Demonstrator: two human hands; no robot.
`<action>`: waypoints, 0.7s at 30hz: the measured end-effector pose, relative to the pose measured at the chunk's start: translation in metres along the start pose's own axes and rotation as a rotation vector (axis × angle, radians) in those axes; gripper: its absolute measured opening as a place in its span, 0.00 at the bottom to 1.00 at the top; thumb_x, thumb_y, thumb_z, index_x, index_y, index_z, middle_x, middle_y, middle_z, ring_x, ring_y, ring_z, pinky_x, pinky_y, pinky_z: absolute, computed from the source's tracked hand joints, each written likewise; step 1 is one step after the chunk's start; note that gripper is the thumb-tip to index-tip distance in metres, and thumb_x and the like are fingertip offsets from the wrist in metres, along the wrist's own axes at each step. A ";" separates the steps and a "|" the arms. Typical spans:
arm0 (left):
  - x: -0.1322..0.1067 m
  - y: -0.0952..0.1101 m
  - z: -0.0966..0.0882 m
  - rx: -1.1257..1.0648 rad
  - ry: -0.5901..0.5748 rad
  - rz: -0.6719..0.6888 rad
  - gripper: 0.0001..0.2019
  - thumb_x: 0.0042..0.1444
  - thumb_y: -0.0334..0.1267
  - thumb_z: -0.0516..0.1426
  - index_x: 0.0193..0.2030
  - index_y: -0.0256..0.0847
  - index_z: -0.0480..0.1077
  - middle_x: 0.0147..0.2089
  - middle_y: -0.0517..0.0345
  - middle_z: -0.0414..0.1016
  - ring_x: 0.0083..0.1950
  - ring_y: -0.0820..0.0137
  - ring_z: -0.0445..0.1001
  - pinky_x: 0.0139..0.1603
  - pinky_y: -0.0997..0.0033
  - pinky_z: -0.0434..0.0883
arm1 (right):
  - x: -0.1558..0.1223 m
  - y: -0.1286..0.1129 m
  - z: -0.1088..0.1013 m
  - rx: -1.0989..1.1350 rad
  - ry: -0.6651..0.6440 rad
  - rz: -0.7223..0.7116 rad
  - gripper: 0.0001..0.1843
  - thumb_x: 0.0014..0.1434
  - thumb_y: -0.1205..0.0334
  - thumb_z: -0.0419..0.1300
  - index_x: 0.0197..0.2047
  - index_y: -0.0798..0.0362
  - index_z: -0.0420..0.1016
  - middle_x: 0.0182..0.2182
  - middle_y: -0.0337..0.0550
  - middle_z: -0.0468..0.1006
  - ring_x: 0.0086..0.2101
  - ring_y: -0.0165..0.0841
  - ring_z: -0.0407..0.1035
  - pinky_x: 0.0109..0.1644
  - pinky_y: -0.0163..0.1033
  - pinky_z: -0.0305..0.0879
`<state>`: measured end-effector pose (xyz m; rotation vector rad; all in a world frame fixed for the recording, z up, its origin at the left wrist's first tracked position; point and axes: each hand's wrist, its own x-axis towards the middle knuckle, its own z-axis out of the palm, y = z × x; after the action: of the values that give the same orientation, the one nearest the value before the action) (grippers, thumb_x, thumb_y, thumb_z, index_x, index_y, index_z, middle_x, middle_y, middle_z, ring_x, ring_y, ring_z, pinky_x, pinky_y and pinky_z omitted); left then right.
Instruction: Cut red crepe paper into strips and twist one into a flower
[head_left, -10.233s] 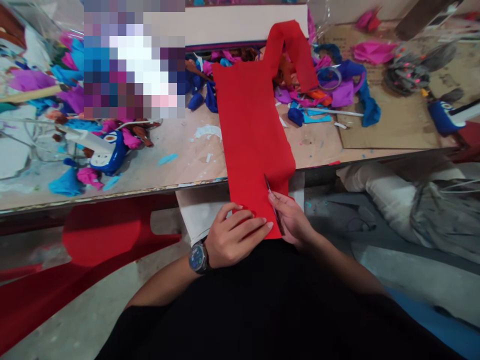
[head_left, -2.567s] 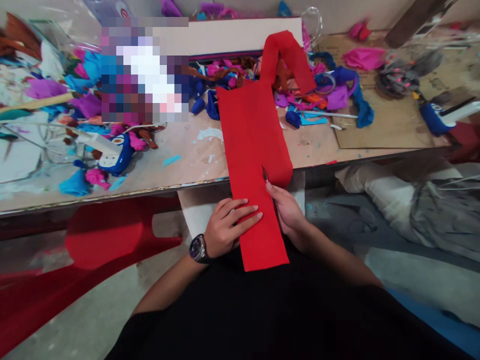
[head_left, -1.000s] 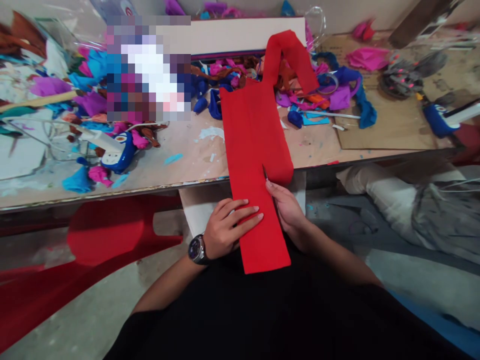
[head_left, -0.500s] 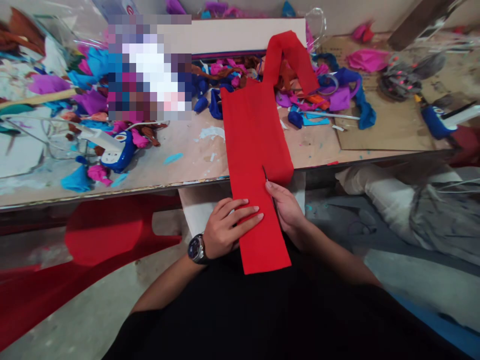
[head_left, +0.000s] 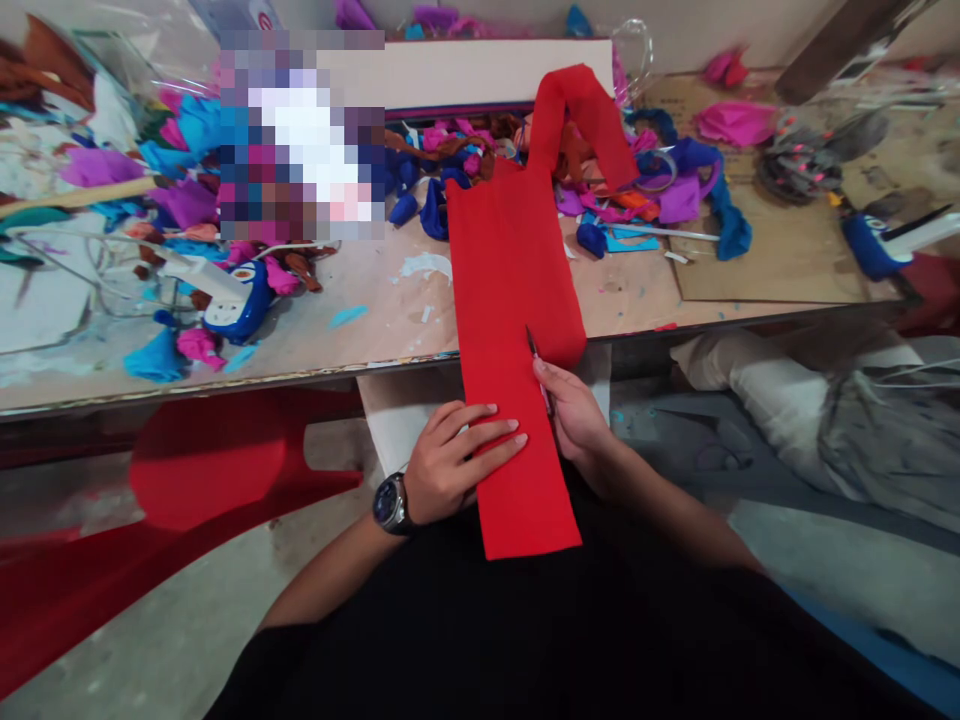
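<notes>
The desk (head_left: pixel 360 330) is strewn with pink, purple and blue paper scraps (head_left: pixel 679 195). 1 blue glue gun (head_left: pixel 229 310) lies left, a 2nd glue gun (head_left: pixel 870 245) far right, beside a cardboard sheet (head_left: pixel 765 250). A red stool (head_left: pixel 210 460) stands below.

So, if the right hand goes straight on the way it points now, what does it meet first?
Probably more of the red crepe paper: the scissors in the right hand point away from the person along the sheet, which runs on over the table edge. Depth is unclear.
</notes>
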<state>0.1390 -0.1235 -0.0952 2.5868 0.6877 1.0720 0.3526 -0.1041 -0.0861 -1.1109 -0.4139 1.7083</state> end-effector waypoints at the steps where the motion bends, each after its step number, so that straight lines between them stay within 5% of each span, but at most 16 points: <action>1: 0.000 0.000 0.000 0.000 -0.003 0.001 0.21 0.74 0.40 0.56 0.70 0.46 0.71 0.61 0.48 0.82 0.67 0.55 0.74 0.63 0.49 0.70 | 0.000 0.000 0.000 0.003 -0.001 0.005 0.22 0.54 0.42 0.76 0.43 0.49 0.82 0.40 0.45 0.88 0.49 0.45 0.82 0.53 0.49 0.80; 21: -0.001 0.002 -0.003 -0.005 0.011 0.004 0.21 0.74 0.40 0.55 0.71 0.45 0.71 0.61 0.48 0.82 0.66 0.55 0.74 0.62 0.49 0.72 | 0.004 0.004 0.002 0.025 -0.002 0.014 0.23 0.53 0.43 0.77 0.43 0.49 0.82 0.41 0.45 0.89 0.50 0.45 0.82 0.55 0.51 0.79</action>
<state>0.1370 -0.1261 -0.0931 2.5813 0.6821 1.0892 0.3488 -0.1022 -0.0900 -1.0964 -0.3854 1.7223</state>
